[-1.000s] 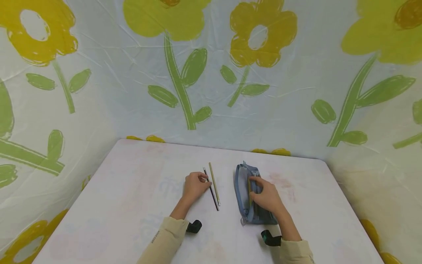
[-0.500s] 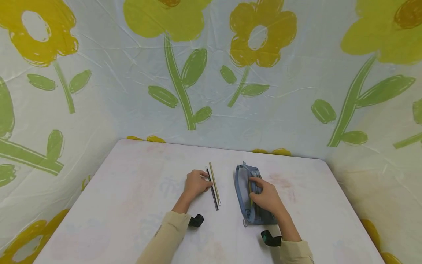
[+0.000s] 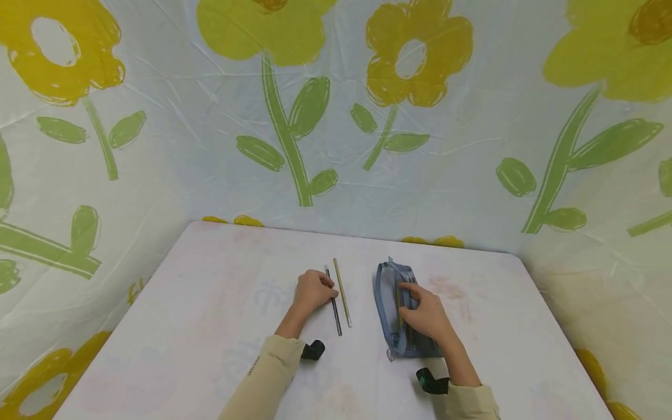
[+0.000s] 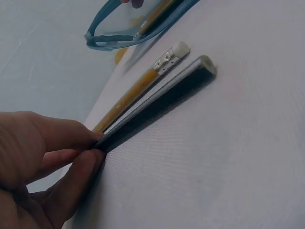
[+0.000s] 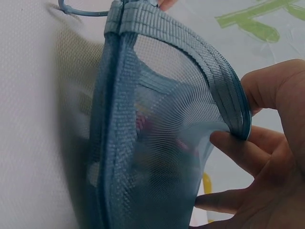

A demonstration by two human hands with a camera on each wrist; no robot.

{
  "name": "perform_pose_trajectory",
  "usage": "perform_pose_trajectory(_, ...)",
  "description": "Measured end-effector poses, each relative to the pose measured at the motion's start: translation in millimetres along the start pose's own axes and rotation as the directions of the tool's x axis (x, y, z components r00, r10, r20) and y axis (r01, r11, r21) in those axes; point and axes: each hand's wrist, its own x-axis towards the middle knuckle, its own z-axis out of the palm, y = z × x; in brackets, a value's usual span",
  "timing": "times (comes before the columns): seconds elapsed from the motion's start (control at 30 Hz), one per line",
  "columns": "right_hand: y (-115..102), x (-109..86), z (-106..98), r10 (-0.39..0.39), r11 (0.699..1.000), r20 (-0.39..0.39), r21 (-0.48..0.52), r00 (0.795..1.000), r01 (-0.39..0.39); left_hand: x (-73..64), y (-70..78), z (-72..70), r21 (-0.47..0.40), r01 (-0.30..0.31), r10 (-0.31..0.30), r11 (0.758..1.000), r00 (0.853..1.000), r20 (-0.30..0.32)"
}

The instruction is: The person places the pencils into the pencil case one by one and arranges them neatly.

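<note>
With thumb and fingertips my left hand (image 3: 314, 290) pinches a dark pencil (image 3: 336, 318) around its middle. A yellow pencil (image 3: 342, 289) with a white eraser lies just to the right of it; in the left wrist view this yellow pencil (image 4: 133, 93) runs almost alongside the dark pencil (image 4: 162, 98). My right hand (image 3: 426, 312) grips the edge of a blue mesh pencil case (image 3: 379, 303) and holds its mouth apart. In the right wrist view, thumb and fingers (image 5: 238, 145) clasp the case's rim (image 5: 214, 76). Another yellow pencil (image 4: 159, 16) shows inside the case.
The pale table (image 3: 199, 326) lies under both hands, its far edge close to a flower-printed cloth (image 3: 446, 151). Similar cloth hangs along both sides. A black wrist camera mount (image 3: 313, 350) juts from the left sleeve, and another mount (image 3: 432, 381) from the right.
The dark pencil has shifted slightly left, its near end most, so the gap to the yellow pencil is wider. My left hand stays around it. The right hand and case are nearly still.
</note>
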Motion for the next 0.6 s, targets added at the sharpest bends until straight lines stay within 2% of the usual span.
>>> perform_pose_trajectory(0.2, -2, 0.7, 0, 0.004, 1.000, -0.001, 0.005, 1.000, -0.004, 1.8, -3.2, 0.2, -0.070, 0.000, 0.002, 0.998, 1.000, 0.023)
perform_pose_trajectory(0.33, -3, -0.5, -1, 0.001, 1.000, 0.001, -0.003, 1.000, -0.001, -1.7, -5.1, 1.8, -0.123, 0.008, -0.005, 0.992, 1.000, 0.029)
perform_pose_trajectory(0.6, -4, -0.2, 0, 0.001, 1.000, 0.005, -0.004, 1.000, -0.001, -9.5, 5.3, 6.9, -0.246, -0.002, 0.004, 0.969, 1.000, 0.009)
